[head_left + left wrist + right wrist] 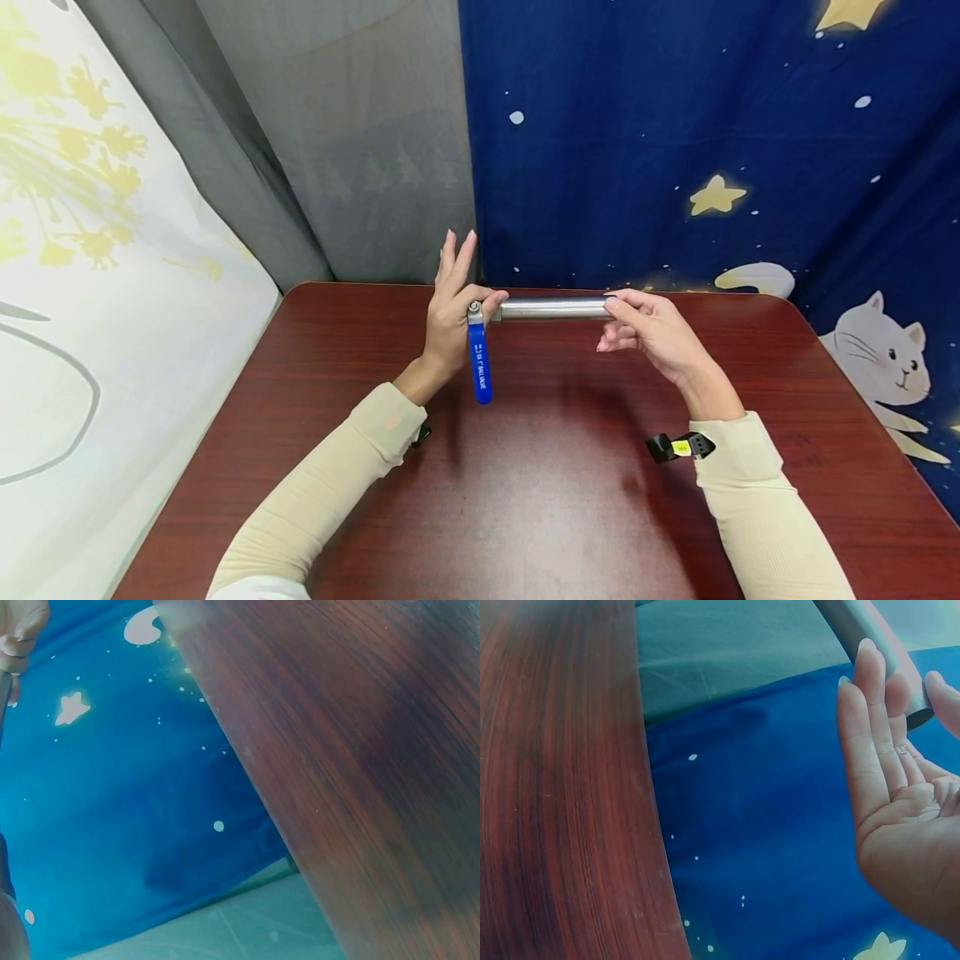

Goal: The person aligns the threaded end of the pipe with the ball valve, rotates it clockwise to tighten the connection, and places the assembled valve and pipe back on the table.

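Observation:
A ball valve (475, 310) with a long blue lever handle (480, 367) is held up above the table by my left hand (447, 329), thumb and index finger pinching it while other fingers point upward. From the valve a smooth steel pipe (555, 309) runs level to the right. My right hand (663, 337) pinches the pipe's far end between thumb and fingers. In the right wrist view, the pipe (877, 652) shows an open end near the thumb. The left wrist view catches only slivers of hands at its left edge. How pipe and valve join is partly hidden by the left fingers.
Below the hands lies a reddish-brown wooden table (525, 500). Behind it hang a grey curtain (360, 150) and a blue curtain (600, 167) with stars and a cat. A white patterned sheet (112, 333) hangs on the left. Dark straps with small devices sit at both wrists.

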Action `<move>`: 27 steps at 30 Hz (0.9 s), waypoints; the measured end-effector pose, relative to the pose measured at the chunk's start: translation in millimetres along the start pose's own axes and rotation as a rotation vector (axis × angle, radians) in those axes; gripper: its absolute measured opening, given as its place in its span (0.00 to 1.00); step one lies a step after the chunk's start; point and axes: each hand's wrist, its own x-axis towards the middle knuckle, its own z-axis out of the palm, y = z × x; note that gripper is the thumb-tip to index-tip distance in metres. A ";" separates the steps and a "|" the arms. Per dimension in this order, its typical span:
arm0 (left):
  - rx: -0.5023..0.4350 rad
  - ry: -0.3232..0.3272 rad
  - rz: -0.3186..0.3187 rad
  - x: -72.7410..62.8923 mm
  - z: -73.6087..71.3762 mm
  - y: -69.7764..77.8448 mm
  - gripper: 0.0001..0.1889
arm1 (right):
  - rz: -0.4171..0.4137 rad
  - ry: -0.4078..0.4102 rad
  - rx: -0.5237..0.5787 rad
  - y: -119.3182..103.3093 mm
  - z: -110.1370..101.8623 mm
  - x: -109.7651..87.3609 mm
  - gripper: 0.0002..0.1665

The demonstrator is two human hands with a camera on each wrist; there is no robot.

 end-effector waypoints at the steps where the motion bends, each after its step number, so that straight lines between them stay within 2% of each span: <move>1: -0.002 0.002 -0.001 -0.2 0.3 0.1 0.21 | -0.002 0.001 0.002 0.2 -0.2 -0.1 0.08; 6: 0.000 0.006 -0.017 -0.2 1.2 0.5 0.21 | -0.029 -0.016 0.017 -0.3 -0.3 -1.2 0.10; 10: 0.003 0.012 -0.025 0.0 1.2 0.2 0.22 | -0.071 -0.051 0.010 -1.4 -0.5 -1.8 0.20; 13: 0.003 0.013 -0.026 0.5 0.9 0.3 0.20 | -0.085 -0.064 0.020 -1.8 -0.5 -1.4 0.23; 20: 0.003 0.007 -0.028 0.6 0.9 1.0 0.06 | -0.082 -0.061 0.034 -0.3 -1.4 -1.1 0.19; 23: 0.005 0.010 -0.028 0.0 1.0 0.6 0.08 | -0.069 -0.067 0.033 0.2 -2.3 -1.0 0.16; 27: -0.002 0.009 -0.025 -0.4 1.4 0.2 0.16 | -0.045 -0.075 0.061 0.5 -3.6 -0.3 0.11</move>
